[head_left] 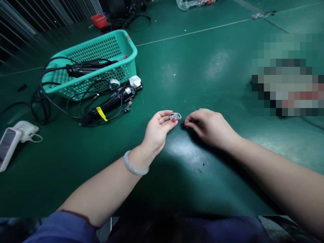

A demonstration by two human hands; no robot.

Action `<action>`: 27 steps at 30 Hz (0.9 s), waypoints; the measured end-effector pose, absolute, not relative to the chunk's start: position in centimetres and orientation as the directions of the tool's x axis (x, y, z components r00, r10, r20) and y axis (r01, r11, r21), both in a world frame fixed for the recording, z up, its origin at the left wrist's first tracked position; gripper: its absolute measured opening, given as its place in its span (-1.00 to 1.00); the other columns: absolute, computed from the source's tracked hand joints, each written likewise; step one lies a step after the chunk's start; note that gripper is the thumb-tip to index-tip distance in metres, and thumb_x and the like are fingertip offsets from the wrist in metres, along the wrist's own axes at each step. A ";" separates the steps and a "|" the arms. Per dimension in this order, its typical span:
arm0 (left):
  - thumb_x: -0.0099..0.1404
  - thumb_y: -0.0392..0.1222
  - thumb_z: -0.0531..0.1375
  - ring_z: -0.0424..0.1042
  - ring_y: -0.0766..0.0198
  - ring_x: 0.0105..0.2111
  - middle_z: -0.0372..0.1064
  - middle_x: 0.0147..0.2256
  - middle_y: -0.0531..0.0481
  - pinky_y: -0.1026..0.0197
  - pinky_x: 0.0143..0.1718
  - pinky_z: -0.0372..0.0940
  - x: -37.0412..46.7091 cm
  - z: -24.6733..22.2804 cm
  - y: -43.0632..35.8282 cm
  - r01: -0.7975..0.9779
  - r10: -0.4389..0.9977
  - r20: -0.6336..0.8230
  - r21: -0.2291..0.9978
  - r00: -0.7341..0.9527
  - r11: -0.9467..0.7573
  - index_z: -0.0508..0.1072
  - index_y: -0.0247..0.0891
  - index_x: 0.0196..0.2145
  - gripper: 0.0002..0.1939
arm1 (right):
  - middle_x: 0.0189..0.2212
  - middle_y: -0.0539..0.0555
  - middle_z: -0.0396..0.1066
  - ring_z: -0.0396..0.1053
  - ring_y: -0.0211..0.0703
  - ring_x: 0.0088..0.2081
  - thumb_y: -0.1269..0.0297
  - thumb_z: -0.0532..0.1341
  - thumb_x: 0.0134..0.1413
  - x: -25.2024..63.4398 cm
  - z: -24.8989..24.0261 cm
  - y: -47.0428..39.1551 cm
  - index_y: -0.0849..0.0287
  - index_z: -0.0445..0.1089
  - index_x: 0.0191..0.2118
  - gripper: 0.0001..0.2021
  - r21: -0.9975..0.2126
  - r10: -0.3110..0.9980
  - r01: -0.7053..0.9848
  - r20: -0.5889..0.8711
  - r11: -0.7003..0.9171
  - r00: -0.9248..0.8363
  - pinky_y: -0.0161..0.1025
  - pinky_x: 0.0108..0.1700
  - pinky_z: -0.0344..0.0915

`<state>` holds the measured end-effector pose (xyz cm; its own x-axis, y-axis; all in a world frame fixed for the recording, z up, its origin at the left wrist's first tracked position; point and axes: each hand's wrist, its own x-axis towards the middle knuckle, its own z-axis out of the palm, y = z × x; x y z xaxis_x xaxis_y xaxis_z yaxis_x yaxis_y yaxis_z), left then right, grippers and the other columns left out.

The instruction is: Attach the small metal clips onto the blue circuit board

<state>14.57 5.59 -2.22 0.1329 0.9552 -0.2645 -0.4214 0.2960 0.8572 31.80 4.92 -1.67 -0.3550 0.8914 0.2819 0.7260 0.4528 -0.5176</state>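
Note:
Between the thumb and fingers of my left hand (159,129) is a small light grey-blue part (178,116) with fine detail on its upper face; its exact kind is too small to make out. A pale bangle circles that wrist. My right hand (209,126) is a short way to the right, low over the green table (164,189). Its thumb and fingertips are pinched together, and whatever they may hold is hidden. The two hands are apart.
A green plastic basket (95,45) with a black corded tool stands at the back left. Before it lies another black tool (111,104) with a yellow tag and cables. A white device (11,145) sits far left, a red bin (99,21) behind. A pixelated patch covers the right.

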 end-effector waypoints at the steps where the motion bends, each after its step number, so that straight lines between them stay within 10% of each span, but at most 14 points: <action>1: 0.03 -0.41 0.31 0.47 0.34 -0.22 0.46 -0.31 0.02 0.14 0.05 0.24 14.6 -2.3 5.6 -0.419 0.957 -0.259 0.860 0.132 0.291 0.37 -0.31 -0.30 -0.74 | -0.43 0.04 0.49 0.38 -0.13 -0.38 0.36 0.19 0.09 31.7 -1.5 4.8 0.09 0.44 -0.39 -0.90 -0.556 0.901 0.710 0.299 0.432 -0.314 -0.18 -0.29 0.29; 15: -0.10 -0.37 0.41 0.46 0.38 -0.30 0.47 -0.35 0.05 0.16 -0.02 0.28 14.5 -2.3 5.3 -0.401 0.954 -0.196 0.874 0.227 0.275 0.42 -0.29 -0.34 -0.66 | -0.40 0.03 0.51 0.45 -0.12 -0.33 0.31 0.27 0.06 30.9 -0.9 4.3 0.00 0.53 -0.39 -0.92 -0.699 0.873 0.559 0.478 0.446 -0.098 -0.11 -0.23 0.40; 27: -0.15 -0.32 0.44 0.46 0.38 -0.33 0.46 -0.40 0.07 0.20 -0.11 0.32 14.5 -2.1 5.1 -0.349 0.954 -0.206 0.896 0.219 0.274 0.42 -0.28 -0.36 -0.62 | -0.39 0.12 0.44 0.32 -0.11 -0.35 0.33 0.10 0.21 31.4 -1.2 4.4 0.03 0.54 -0.30 -0.75 -0.293 0.722 0.722 0.566 0.627 -0.397 -0.11 -0.29 0.32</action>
<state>14.50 5.11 -2.13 0.2191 0.9537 -0.2058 -0.3492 0.2736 0.8962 31.38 4.37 -1.16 -0.3971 0.7224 0.5661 0.7219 0.6267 -0.2933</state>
